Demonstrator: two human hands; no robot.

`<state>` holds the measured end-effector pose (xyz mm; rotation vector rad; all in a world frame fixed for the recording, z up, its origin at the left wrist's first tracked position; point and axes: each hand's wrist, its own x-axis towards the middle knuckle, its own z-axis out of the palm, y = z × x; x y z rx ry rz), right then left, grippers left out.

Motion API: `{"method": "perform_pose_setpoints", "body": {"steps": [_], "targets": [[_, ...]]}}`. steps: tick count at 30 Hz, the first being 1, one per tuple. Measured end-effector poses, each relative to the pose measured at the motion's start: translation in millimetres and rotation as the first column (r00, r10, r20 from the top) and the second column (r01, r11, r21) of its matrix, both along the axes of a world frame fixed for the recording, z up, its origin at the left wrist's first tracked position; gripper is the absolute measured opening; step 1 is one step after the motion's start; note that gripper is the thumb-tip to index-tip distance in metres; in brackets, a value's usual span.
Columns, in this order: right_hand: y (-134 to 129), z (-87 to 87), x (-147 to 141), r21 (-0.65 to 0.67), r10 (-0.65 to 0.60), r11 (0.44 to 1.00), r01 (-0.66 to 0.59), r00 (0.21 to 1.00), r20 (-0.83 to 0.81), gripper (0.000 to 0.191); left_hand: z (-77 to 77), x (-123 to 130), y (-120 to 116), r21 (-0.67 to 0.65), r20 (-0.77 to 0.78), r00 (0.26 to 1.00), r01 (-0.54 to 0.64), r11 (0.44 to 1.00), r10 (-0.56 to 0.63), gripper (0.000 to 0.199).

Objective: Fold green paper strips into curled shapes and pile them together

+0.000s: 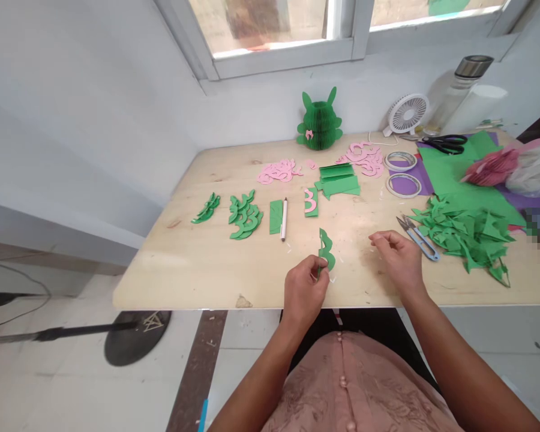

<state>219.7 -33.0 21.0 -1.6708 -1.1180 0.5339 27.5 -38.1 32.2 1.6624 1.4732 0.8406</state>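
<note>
My left hand [306, 283] pinches a green paper cutout [327, 252] with a scalloped edge near the table's front edge. A pale strip shows along the cutout's straight left side. To the right, my right hand [398, 258] is held above the table with thumb and forefinger closed; anything between them is too small to make out. Beside that hand lie blue-handled thread snips [420, 239]. Beyond the left hand are a white pen [284, 219] on a green paper rectangle [275, 216], and a pink scalloped cutout [310, 201] on another green piece.
Green cutouts [245, 216] lie at left, pink cutouts [279, 171] farther back. Folded green paper [337, 180] sits mid-table. A green honeycomb paper figure [320, 125] stands by the wall. At right are tape rolls [404, 185], green scraps [465, 231], black scissors [445, 144] and a small fan [407, 114].
</note>
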Motion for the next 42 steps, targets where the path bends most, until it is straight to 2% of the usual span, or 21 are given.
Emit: {"method": "perform_pose_setpoints", "body": {"steps": [2, 4, 7, 10, 12, 14, 17, 20, 24, 27, 31, 34, 37, 42], "targets": [[1, -1.5, 3, 0.037, -0.016, 0.999, 0.012, 0.993, 0.12, 0.017, -0.5, -1, -1, 0.048, -0.087, 0.996, 0.02, 0.999, -0.015, 0.011], [1, -1.8, 4, 0.076, -0.007, 0.997, -0.007, 0.983, 0.181, 0.026, -1.3, -1, -2, 0.091, -0.159, 0.987, 0.04, 0.995, -0.025, 0.011], [0, -0.6, 1, 0.073, 0.053, 0.995, -0.065, 0.986, 0.157, 0.021, -2.5, -1, -3, 0.143, -0.246, 0.969, 0.057, 0.988, -0.02, 0.012], [-2, 2.7, -7, 0.038, 0.122, 0.991, -0.125, 0.991, 0.057, 0.019, -3.1, -1, -3, 0.173, -0.303, 0.953, 0.073, 0.982, -0.017, 0.013], [-3, 6.2, -17, 0.009, 0.21, 0.978, -0.209, 0.977, -0.03, 0.022, -3.0, -1, -4, 0.185, -0.32, 0.947, 0.084, 0.979, -0.021, 0.014], [-4, 10.3, -28, -0.003, 0.293, 0.955, -0.297, 0.945, -0.141, 0.026, -2.5, 0, -4, 0.193, -0.328, 0.944, 0.095, 0.977, -0.027, 0.015], [-4, 16.4, -45, 0.012, 0.381, 0.915, -0.402, 0.858, -0.344, 0.032, -1.5, 1, -5, 0.197, -0.338, 0.94, 0.115, 0.974, -0.043, 0.015], [-4, 20.5, -56, 0.002, 0.387, 0.897, -0.441, 0.784, -0.485, 0.036, -0.8, 1, -6, 0.189, -0.353, 0.934, 0.132, 0.973, -0.058, 0.015], [-3, 20.2, -63, -0.031, 0.349, 0.899, -0.437, 0.756, -0.554, 0.036, -0.2, 1, -6, 0.148, -0.365, 0.929, 0.125, 0.981, -0.063, 0.018], [-2, 16.0, -62, -0.048, 0.327, 0.906, -0.419, 0.77, -0.547, 0.031, 1.2, -1, -6, 0.062, -0.272, 0.956, 0.129, 0.99, -0.108, 0.024], [-1, 11.6, -61, -0.044, 0.283, 0.921, -0.387, 0.743, -0.606, 0.028, 3.5, -6, -6, -0.092, 0.025, 0.982, 0.189, 0.978, -0.187, 0.026], [-2, 11.6, -61, -0.052, 0.244, 0.929, -0.365, 0.714, -0.656, 0.028, 3.2, -7, -5, -0.165, 0.247, 0.961, 0.169, 0.972, -0.125, 0.029], [-3, 12.8, -62, -0.065, 0.229, 0.929, -0.365, 0.701, -0.675, 0.028, 1.0, -4, -2, -0.212, 0.388, 0.921, 0.131, 0.968, -0.039, 0.019], [-4, 15.2, -61, -0.074, 0.238, 0.924, -0.376, 0.714, -0.659, 0.028, -2.6, 0, 0, -0.275, 0.455, 0.89, 0.108, 0.955, 0.03, 0.018]]}}
